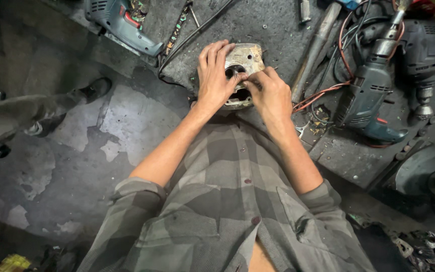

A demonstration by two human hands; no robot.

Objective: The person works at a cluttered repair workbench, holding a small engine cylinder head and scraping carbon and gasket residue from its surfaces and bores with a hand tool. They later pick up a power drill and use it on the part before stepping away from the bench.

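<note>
Head view: far left, another person's shoe point(94, 89) stands on the floor. Up top lies a blue power tool point(119, 22). My left hand point(215, 75) lies flat with fingers spread on a worn metal casing point(245, 59) on the dark workbench point(273, 25). My right hand point(270, 93) pinches something small at the casing's hole. A blue drill point(371, 95) lies further right.
</note>
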